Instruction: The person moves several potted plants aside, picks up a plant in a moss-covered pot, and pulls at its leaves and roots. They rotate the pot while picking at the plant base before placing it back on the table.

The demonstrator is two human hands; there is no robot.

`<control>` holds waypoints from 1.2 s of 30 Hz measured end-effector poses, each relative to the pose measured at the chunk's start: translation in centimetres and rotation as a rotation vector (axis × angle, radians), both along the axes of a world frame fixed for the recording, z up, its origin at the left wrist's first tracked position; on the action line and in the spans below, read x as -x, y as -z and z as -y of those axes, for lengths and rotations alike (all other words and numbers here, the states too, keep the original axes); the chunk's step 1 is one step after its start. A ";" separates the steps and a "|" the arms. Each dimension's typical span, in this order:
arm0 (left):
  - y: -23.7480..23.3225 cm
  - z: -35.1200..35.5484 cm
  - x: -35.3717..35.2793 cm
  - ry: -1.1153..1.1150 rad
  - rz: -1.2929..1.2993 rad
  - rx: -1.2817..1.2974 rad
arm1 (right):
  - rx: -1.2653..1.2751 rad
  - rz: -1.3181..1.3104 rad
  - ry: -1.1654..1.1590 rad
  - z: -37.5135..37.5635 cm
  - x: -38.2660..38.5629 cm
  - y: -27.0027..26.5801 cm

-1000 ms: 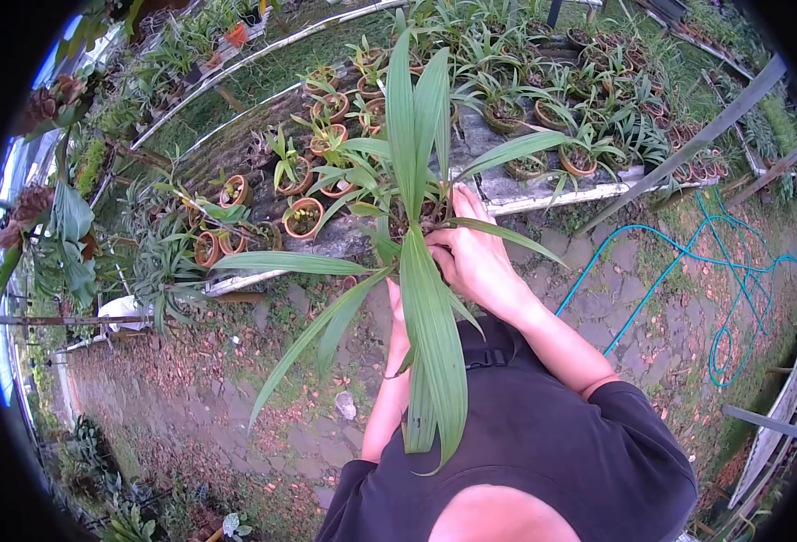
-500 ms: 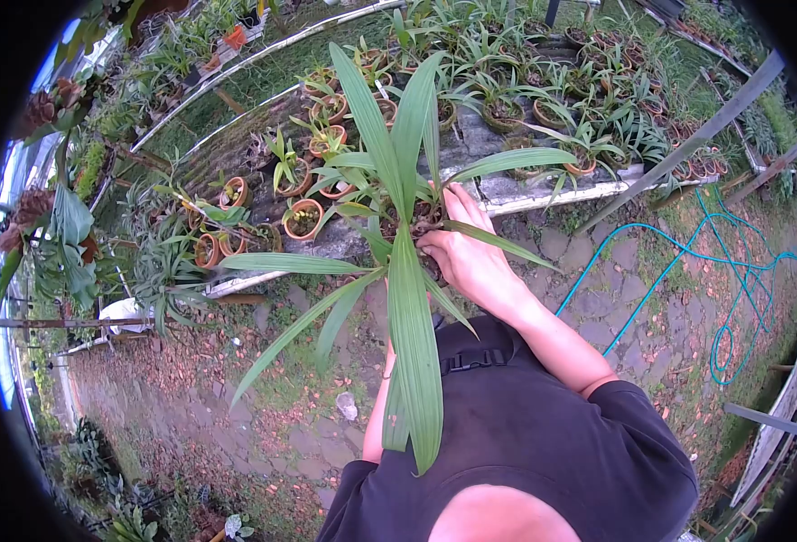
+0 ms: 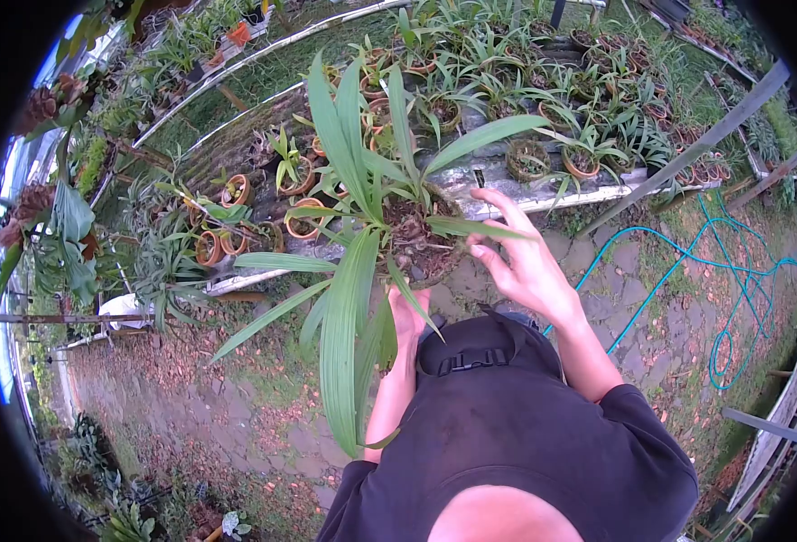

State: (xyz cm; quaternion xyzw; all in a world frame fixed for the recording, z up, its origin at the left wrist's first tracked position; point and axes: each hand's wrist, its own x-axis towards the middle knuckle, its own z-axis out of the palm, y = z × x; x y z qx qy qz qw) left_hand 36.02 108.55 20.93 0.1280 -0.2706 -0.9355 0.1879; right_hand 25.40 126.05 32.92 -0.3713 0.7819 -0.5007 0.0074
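A large plant (image 3: 349,334) with long, ribbed green leaves spreads over the view's centre, its roots in a round pot (image 3: 439,257) of brown, fibrous matter. My left hand (image 3: 407,310) grips the pot from below at its near side, its fingers partly hidden beneath the pot and leaves. Just right of the pot, my right hand (image 3: 529,262) is open, fingers apart and slightly curled, with nothing held. One leaf tip reaches across toward its fingers.
Beyond the pot stands a bench (image 3: 543,194) with several small potted plants (image 3: 582,163). A blue hose (image 3: 647,298) lies looped on the stone path (image 3: 281,388) at right. Metal bars (image 3: 714,135) slant across the upper right. Hanging plants (image 3: 73,226) are at left.
My right hand has let go of the plant's base and moved right, its fingers opening. The plant has shifted left, and the pot's top and my left hand now show.
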 end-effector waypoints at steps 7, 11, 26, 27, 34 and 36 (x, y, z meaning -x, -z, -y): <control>-0.5 0.1 0.3 0.024 -0.036 -0.032 | -0.265 -0.048 0.105 -2.8 0.5 -0.6; -0.4 -0.2 0.8 0.075 -0.029 0.080 | -0.009 0.281 -0.072 -0.3 -0.5 0.9; 1.0 0.1 -0.7 0.042 -0.023 0.149 | 0.401 1.085 -0.156 1.6 1.5 8.3; 0.3 0.5 -0.1 0.057 -0.006 0.198 | 0.381 1.029 -0.211 0.6 2.1 9.7; 2.6 -0.1 0.1 0.010 0.089 0.125 | 0.102 0.773 0.243 3.0 2.0 6.5; 7.2 0.9 0.3 0.050 0.105 0.086 | 0.188 0.161 0.463 3.7 0.5 5.5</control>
